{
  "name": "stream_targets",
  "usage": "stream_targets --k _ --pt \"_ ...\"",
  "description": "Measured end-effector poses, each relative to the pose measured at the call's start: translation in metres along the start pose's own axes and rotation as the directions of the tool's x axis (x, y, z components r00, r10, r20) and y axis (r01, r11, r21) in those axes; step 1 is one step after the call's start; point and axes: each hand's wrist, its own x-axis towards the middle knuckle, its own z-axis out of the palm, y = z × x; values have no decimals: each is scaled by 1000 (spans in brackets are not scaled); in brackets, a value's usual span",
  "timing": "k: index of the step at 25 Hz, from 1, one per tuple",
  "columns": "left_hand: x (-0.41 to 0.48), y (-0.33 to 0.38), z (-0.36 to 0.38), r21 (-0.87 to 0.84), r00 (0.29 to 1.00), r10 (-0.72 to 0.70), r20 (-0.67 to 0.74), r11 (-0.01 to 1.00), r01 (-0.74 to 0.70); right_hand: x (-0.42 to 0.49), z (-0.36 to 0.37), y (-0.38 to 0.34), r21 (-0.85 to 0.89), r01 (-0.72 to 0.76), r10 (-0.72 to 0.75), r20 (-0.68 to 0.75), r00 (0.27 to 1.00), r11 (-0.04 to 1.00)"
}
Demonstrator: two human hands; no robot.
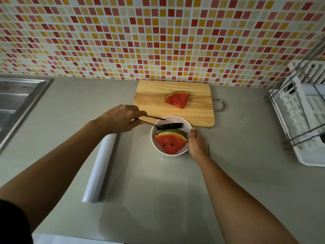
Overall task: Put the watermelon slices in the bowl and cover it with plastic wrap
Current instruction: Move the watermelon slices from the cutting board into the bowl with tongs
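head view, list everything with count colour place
cutting board: one, wooden, by the wall
bowl: one, white, before the board
board slice: one, red, on the board
bowl slices: at least two, red and green, in bowl
tongs: one pair, dark, tips in bowl
wrap roll: one, white, left of bowl
sink: one, steel, far left
dish rack: one, white, far right
left hand: holds the tongs
right hand: holds the bowl's rim

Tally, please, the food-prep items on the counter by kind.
Watermelon slices: 3 clearly visible; overlap in the bowl may hide more
White bowl: 1
Wooden cutting board: 1
Tongs: 1
Plastic wrap roll: 1
Total: 7
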Motion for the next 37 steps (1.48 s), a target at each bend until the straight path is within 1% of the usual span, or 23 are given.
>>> stream_targets --k 3,4,5,6,7,8,9,10,11,12,13,14,17,19,24,26,30,32,34,37 --pt "-1 5 -7 -95 1000 10 15 995 -8 0 1 1 1 -7 7 -5 1000 1000" --pt "0 4 -6 -118 1000 6 -15 993 -7 0 0 1 -2 -9 9 -1 1000 1000" --pt "3 -1 -5 -154 997 -28 -75 988 16 0 0 1 -3 -8 8 3 1000 1000" --pt "10 -8 -3 -214 983 -122 -140 973 91 0 0 1 1 -7 7 3 1000 1000" --pt "18 -16 -2 -303 945 -289 -154 924 233 0 1 1 5 -8 8 0 1000 1000" --pt "28 -26 2 -410 870 -486 -82 813 415 0 1 1 10 -10 10 -3 1000 1000" --pt "37 -36 8 -516 757 -651 60 629 582 0 2 1 15 -11 11 -6 1000 1000" --pt "45 -44 16 -598 638 -737 223 413 687 0 2 1 19 -9 9 -9 1000 1000" --pt "53 -52 25 -645 561 -749 352 239 725 1 2 3 23 -5 5 -10 1000 1000" --pt "60 -57 34 -673 529 -732 429 131 728 2 2 4 26 0 0 -10 1000 1000" --pt "67 -61 40 -689 518 -713 473 68 722 3 2 5 27 6 -6 -7 1000 1000" --pt "73 -64 45 -701 519 -697 495 33 713 4 2 6 29 13 -13 -7 1000 1000" --pt "93 -70 51 -717 532 -674 513 4 697 5 2 7 48 36 -35 -21 999 998" --pt "100 -73 53 -717 545 -663 513 18 697 4 2 8 48 44 -44 -19 999 998" --pt "103 -81 46 -642 575 -626 527 151 752 4 3 8 42 50 -49 -26 998 998" --pt "103 -81 44 -643 587 -629 510 176 746 3 2 8 37 48 -48 -22 999 998" --pt "104 -73 47 -684 639 -582 503 184 706 4 2 9 34 50 -49 -23 999 998" --pt "103 -70 52 -702 651 -566 505 169 692 4 3 9 26 54 -53 -27 998 998" --pt "102 -70 54 -727 659 -577 482 157 669 4 2 8 29 59 -59 -26 998 998" --pt "104 -70 51 -760 668 -619 414 170 628 4 2 9 34 44 -44 -18 999 998"
